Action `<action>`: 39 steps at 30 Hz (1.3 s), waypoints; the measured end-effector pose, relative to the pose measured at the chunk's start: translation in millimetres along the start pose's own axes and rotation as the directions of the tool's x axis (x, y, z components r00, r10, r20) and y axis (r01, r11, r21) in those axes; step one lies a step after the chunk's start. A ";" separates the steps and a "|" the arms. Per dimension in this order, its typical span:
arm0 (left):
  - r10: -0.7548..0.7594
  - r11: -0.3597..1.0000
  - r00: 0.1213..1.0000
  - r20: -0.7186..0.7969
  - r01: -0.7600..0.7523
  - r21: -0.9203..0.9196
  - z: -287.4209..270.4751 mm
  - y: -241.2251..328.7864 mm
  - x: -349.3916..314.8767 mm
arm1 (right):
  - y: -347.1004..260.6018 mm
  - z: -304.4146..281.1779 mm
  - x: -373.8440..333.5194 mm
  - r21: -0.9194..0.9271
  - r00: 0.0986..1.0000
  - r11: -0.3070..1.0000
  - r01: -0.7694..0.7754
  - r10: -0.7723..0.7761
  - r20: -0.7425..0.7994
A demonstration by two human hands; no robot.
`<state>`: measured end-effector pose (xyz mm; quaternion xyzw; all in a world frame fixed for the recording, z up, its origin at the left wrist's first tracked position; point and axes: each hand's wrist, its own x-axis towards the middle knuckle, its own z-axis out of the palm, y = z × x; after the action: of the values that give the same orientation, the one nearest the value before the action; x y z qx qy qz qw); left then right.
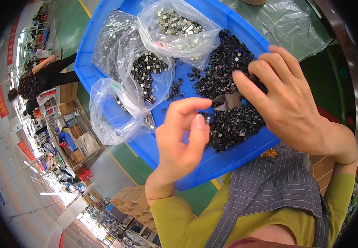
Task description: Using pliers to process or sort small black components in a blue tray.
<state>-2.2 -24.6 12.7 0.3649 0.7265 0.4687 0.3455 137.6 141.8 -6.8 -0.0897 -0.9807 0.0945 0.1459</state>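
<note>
A blue plastic tray (pixel 84 43) holds many small black parts, several with silvery metal faces. Over the near end of the black parts (pixel 235 132), my left hand (pixel 181 142) hovers with its index finger and thumb bent and apart. A small shiny piece lies close by the thumb tip; I see nothing clearly gripped. My right hand (pixel 290 105) spreads its fingers over the right side of the pile, fingertips at or just above the parts. Between the hands a tan, flat piece (pixel 232 100) shows among the parts. What lies under my right palm is hidden.
Clear plastic bags of similar parts, one at the back (pixel 179 29) and another at the left (pixel 117 111), lie in the tray. Plastic sheeting (pixel 286 29) covers a surface beyond it. A person (pixel 38 80) stands far left near shelving. Stacked cardboard boxes (pixel 133 202) stand lower left.
</note>
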 end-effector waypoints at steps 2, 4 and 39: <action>-0.098 0.987 0.995 0.037 0.102 -0.124 -5.4 3.3 1.7 | 2.8 -3.5 -4.3 0.154 0.998 0.988 0.011 -0.020 0.056; -0.195 0.931 0.975 0.103 0.217 -0.293 -5.5 3.7 1.9 | 4.0 -3.0 -6.7 0.171 0.998 0.984 0.046 -0.051 0.027; -0.199 0.931 0.962 0.185 0.245 -0.272 -5.0 5.5 4.0 | -0.1 4.1 -8.9 0.162 0.991 0.978 0.131 -0.124 -0.053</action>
<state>-7.3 -21.7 18.8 0.2604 0.6568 0.4991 0.5017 144.7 139.3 -13.0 -0.0160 -0.9699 0.1637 0.1795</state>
